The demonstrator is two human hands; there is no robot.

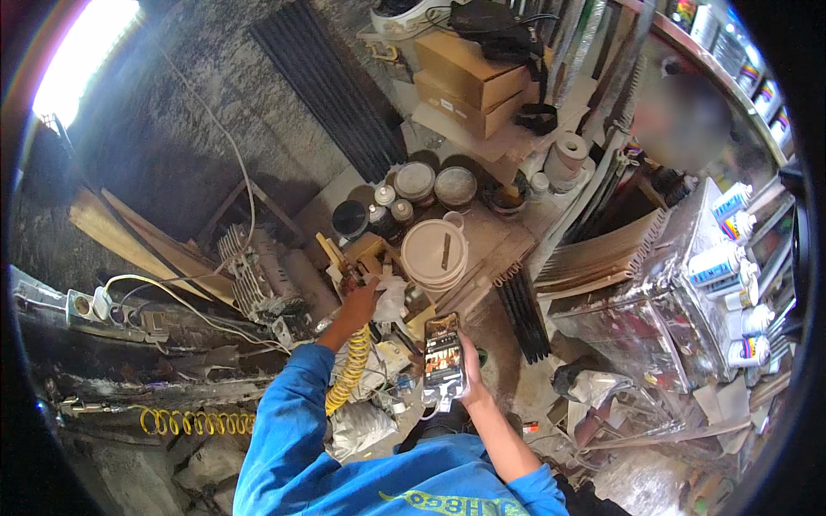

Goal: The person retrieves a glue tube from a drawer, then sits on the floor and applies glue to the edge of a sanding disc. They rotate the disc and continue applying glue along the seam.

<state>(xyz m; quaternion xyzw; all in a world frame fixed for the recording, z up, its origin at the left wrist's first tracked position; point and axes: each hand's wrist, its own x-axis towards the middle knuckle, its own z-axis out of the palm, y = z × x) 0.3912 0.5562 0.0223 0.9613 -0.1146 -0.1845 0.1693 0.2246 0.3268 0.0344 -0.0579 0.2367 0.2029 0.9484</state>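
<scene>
My right hand (471, 368) grips a smartphone (443, 357) by its right side, with the lit screen facing up. A white plug and cable (441, 397) are at the phone's lower end. My left hand (359, 304) is stretched forward and to the left, its fingers bent. A yellow coiled hose (351, 370) runs up to just beneath this hand. A small dark reddish thing (350, 282) shows at its fingertips; its kind is unclear. Crumpled whitish plastic (392, 297) lies to the right of that hand. Beyond it stands a white lidded bucket (422, 249) with a flat strip on its lid.
Several tins and jars (415, 181) stand behind the bucket. A finned motor (258, 275) sits left. Cardboard boxes (469, 86) are stacked at the back. At right, spray cans (718, 262) top a worn cabinet (637, 318). Black ribbed strips (331, 90) lean on the wall.
</scene>
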